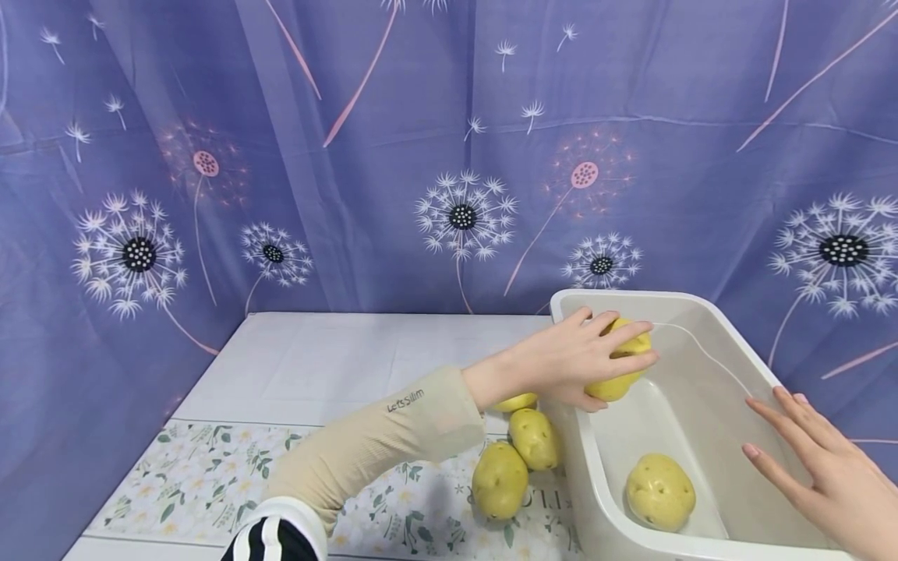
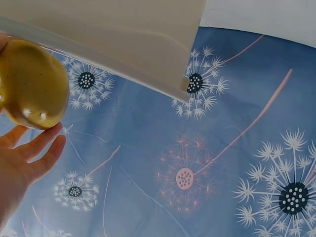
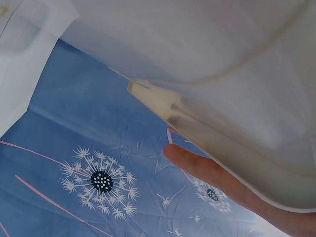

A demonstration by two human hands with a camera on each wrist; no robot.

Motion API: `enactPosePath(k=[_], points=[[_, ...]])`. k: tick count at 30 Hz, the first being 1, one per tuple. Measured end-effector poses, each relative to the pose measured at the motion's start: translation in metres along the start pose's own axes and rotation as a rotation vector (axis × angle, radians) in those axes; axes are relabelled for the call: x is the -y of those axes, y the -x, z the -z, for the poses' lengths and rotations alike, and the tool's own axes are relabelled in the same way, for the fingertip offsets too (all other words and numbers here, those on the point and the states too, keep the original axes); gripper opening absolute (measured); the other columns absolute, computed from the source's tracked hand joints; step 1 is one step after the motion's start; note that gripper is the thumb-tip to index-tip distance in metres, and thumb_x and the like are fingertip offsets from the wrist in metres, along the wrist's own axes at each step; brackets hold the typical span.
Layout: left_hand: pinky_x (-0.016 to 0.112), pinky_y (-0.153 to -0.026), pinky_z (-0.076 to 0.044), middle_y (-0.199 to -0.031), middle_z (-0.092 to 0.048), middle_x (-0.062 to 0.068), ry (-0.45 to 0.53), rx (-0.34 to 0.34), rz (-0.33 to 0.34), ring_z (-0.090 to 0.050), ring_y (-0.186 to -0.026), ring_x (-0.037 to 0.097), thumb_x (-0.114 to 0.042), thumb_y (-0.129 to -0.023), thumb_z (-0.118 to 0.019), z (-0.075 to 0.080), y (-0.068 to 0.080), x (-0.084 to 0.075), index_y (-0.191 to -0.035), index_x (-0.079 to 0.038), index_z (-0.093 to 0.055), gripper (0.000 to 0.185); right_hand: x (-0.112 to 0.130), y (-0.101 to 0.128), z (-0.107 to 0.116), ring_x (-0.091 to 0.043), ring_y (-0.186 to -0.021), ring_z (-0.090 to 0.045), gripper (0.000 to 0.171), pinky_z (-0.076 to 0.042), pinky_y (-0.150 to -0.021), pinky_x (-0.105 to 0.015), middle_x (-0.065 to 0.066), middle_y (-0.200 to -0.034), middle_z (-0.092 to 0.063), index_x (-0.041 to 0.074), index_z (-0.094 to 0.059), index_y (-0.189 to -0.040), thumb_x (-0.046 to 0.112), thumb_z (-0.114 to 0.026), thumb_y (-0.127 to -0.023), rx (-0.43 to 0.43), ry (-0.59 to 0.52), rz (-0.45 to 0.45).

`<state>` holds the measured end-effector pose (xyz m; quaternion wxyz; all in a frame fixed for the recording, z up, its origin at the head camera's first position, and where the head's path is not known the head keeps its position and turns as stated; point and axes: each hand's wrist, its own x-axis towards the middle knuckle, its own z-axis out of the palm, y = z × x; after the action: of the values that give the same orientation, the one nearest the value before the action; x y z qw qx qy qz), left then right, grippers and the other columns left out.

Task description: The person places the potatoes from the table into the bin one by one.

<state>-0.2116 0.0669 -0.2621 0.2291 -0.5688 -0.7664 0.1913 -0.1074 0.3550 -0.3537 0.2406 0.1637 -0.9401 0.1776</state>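
Observation:
My left hand (image 1: 582,354) grips a yellow potato (image 1: 612,387) from above, over the inner left side of a white plastic bin (image 1: 596,475). In the left wrist view, the same potato (image 2: 34,84) sits against the fingers. Inside the bin, near its front, lies another potato (image 1: 661,492). My right hand (image 1: 821,460) is at the bin's right rim, fingers extended and holding nothing. The right wrist view shows one straight finger (image 3: 217,177) along the outside of the rim. Left of the bin, two potatoes (image 1: 500,481) lie on the table, with a third (image 1: 515,403) partly hidden behind my left wrist.
The white table (image 1: 316,358) carries a floral-printed strip (image 1: 210,475) along its front part. A purple-blue curtain (image 1: 365,195) with dandelion prints hangs behind the table and at its sides. The bin's raised walls stand between the loose potatoes and its inside.

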Motion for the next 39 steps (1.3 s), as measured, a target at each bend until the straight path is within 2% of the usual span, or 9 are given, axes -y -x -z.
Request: enactPosePath(k=[4, 9, 13, 18, 26, 39], points=[[0.029, -0.082, -0.039, -0.146, -0.023, 0.008, 0.009, 0.033, 0.006, -0.038, -0.120, 0.021, -0.060, -0.078, -0.047, 0.000, -0.005, -0.001, -0.142, -0.022, -0.023, 0.078, 0.000, 0.000, -0.001, -0.020, -0.139, -0.001, 0.057, 0.000, -0.109, -0.051, -0.025, -0.144, -0.020, 0.008, -0.040, -0.134, 0.014, -0.061, -0.081, 0.008, -0.004, -0.008], [0.029, -0.082, -0.039, -0.146, -0.022, 0.008, 0.025, 0.042, 0.001, -0.039, -0.119, 0.021, -0.059, -0.079, -0.047, -0.001, -0.011, -0.003, -0.142, -0.021, -0.022, 0.078, 0.000, 0.000, -0.001, -0.021, -0.139, -0.002, 0.057, -0.001, -0.109, -0.052, -0.025, -0.144, -0.021, 0.008, -0.040, -0.134, 0.014, -0.062, -0.081, 0.002, -0.006, -0.008], [0.030, -0.083, -0.039, -0.146, -0.022, 0.008, 0.046, 0.042, -0.003, -0.039, -0.119, 0.021, -0.057, -0.078, -0.049, -0.002, -0.015, -0.005, -0.142, -0.022, -0.022, 0.077, 0.001, 0.001, -0.001, -0.019, -0.139, -0.002, 0.057, -0.001, -0.109, -0.052, -0.024, -0.144, -0.021, 0.008, -0.040, -0.134, 0.014, -0.062, -0.081, 0.001, -0.005, -0.010], [0.029, -0.083, -0.038, -0.146, -0.022, 0.007, 0.058, 0.042, -0.004, -0.039, -0.117, 0.021, -0.057, -0.078, -0.049, -0.005, -0.019, -0.007, -0.142, -0.023, -0.023, 0.077, 0.001, 0.001, -0.001, -0.010, -0.138, 0.000, 0.057, 0.000, -0.110, -0.049, -0.022, -0.145, -0.020, 0.009, -0.041, -0.133, 0.014, -0.062, -0.081, 0.003, -0.006, -0.017], [0.030, -0.082, -0.039, -0.146, -0.020, 0.007, 0.081, 0.062, -0.002, -0.040, -0.117, 0.021, -0.057, -0.078, -0.050, -0.010, -0.025, -0.008, -0.142, -0.024, -0.023, 0.077, 0.001, 0.002, -0.001, -0.012, -0.138, -0.001, 0.056, 0.000, -0.110, -0.048, -0.022, -0.145, -0.020, 0.009, -0.041, -0.133, 0.014, -0.061, -0.081, 0.002, -0.001, -0.015], [0.029, -0.085, -0.038, -0.146, -0.020, 0.004, 0.081, 0.153, 0.017, -0.042, -0.115, 0.019, -0.058, -0.077, -0.049, -0.012, -0.038, -0.006, -0.141, -0.026, -0.021, 0.077, 0.001, 0.000, -0.001, -0.022, -0.139, -0.002, 0.057, -0.001, -0.109, -0.052, -0.023, -0.145, -0.019, 0.008, -0.039, -0.134, 0.014, -0.061, -0.081, 0.005, 0.006, -0.010]])
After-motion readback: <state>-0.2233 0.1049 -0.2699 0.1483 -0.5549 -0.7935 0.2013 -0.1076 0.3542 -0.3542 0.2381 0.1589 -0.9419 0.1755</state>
